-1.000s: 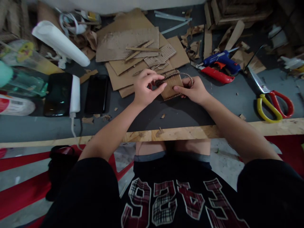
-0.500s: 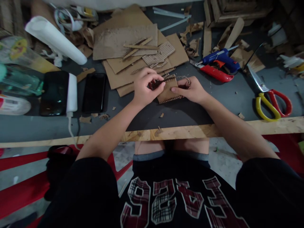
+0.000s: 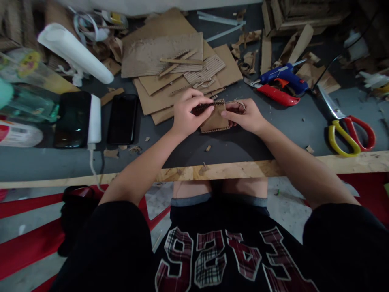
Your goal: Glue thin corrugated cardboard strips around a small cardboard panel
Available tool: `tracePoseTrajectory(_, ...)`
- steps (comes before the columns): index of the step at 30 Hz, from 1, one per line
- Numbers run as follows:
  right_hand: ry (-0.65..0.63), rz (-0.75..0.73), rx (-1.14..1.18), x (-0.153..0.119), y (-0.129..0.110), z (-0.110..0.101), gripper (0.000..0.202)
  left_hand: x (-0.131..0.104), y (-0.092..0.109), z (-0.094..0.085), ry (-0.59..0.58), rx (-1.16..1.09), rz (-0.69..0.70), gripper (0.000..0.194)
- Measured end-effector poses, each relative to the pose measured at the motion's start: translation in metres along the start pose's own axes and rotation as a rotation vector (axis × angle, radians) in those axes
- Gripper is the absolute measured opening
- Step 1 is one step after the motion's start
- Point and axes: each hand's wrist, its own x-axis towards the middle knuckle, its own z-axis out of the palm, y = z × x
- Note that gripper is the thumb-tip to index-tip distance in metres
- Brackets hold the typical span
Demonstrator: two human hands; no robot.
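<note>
A small cardboard piece with corrugated edges is between my hands, above the dark table near its front. My left hand is closed at its upper left, thumb and fingers pinching a thin corrugated strip along the top edge. On the other side my right hand grips the piece, its thumb on the flat face. A loop of the corrugated strip curves over the right fingers. Behind the hands lies a stack of cardboard sheets with narrow offcuts on it.
Right of my hands lie a red cutter, a blue glue gun and scissors. At the left are a phone, a power bank, bottles and a white roll. The wooden table edge runs in front.
The camera view has shifted slightly. The cardboard piece has turned a little, its lower edge now more level. Both hands keep their hold.
</note>
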Motion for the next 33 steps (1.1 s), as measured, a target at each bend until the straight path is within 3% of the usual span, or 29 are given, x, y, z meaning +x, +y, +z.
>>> tracePoseTrajectory(8, 0.051, -0.007, -0.025, 0.0, 0.003, 0.001, 0.052, 0.001, -0.003, 0.002, -0.035, -0.051, -0.018, 0.035)
tracePoseTrajectory(12, 0.11, -0.022, -0.023, 0.002, 0.005, 0.001, 0.053, -0.002, -0.014, 0.01, -0.052, -0.157, -0.102, 0.06)
tracePoseTrajectory(15, 0.159, -0.052, -0.026, 0.005, 0.01, 0.001, 0.053, -0.005, -0.027, 0.016, -0.135, -0.263, -0.173, 0.06)
tracePoseTrajectory(19, 0.289, -0.154, -0.118, 0.007, 0.017, -0.005, 0.061, -0.006, -0.035, 0.018, -0.141, -0.301, -0.227, 0.063)
tracePoseTrajectory(24, 0.429, -0.286, -0.311, 0.003, 0.012, -0.014, 0.056, -0.004, -0.028, 0.015, -0.125, -0.267, -0.201, 0.062)
tracePoseTrajectory(33, 0.4, -0.366, -0.502, -0.006, -0.004, -0.008, 0.032, -0.005, -0.018, 0.014, -0.113, -0.25, -0.159, 0.056)
